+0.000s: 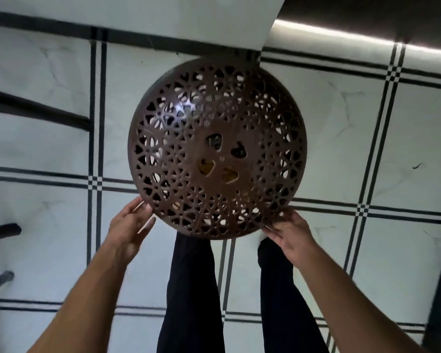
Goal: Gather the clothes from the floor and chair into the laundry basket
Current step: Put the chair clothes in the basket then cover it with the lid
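While the person looks down, both hands meet the brown basket lid.

Near, legs (191,289) in dark trousers stand on the tiled floor (49,225). Left hand (130,225) and right hand (290,233) touch the near rim of the lid (217,146) with relaxed, straight fingers. Through the lid holes, dark and yellow clothes (206,166) show.

floor (49,72): white tiles, black double lines | on it: brown lidded basket (217,149)
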A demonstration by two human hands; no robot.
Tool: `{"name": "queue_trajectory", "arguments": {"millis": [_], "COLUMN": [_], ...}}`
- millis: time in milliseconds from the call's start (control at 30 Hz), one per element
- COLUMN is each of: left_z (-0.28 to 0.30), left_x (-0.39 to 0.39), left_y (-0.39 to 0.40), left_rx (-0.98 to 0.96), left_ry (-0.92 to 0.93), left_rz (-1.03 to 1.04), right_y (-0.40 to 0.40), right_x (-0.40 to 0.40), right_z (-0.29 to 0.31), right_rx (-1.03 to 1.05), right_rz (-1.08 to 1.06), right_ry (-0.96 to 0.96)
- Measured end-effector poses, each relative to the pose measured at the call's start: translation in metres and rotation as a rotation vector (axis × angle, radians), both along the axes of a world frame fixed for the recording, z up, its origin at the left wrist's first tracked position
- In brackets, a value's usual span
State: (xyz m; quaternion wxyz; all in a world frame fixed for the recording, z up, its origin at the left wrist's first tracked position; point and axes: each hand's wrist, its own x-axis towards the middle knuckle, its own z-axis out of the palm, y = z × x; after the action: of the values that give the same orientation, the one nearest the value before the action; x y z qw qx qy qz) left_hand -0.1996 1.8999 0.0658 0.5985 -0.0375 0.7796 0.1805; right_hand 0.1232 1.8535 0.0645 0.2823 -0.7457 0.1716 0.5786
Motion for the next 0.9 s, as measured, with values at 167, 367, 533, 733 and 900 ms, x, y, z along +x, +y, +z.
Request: {"name": "queue_trajectory", "arguments": {"millis": [167, 367, 533, 733, 900], "left_z": [0.006, 0.013, 0.017, 0.011, 0.009], "left_x": [-0.023, 0.001, 0.043, 0.085, 0.101], "left_y": [0.093, 0.193, 0.246, 0.294, 0.311], "left_rx": [0.209, 0.326, 0.444, 0.508, 0.467], "left_ry": [-0.064, 0.090, 0.134, 0.141, 0.194], "left_rz": [-0.182, -0.432, -0.702, -1.151, -1.357], "right_y": [0.073, 0.176, 0.255, 0.330, 0.356], "right_x": [0.057, 0.083, 0.050, 0.014, -0.004], "right_z": [0.003, 0.001, 0.004, 0.003, 0.008], "right_rx": [0.116, 0.245, 0.358, 0.454, 0.458], "right_rz": [0.160, 0.477, 0.917, 1.431, 1.553], "right_ry": [0.028, -0.114, -0.271, -0.357, -0.242]}}
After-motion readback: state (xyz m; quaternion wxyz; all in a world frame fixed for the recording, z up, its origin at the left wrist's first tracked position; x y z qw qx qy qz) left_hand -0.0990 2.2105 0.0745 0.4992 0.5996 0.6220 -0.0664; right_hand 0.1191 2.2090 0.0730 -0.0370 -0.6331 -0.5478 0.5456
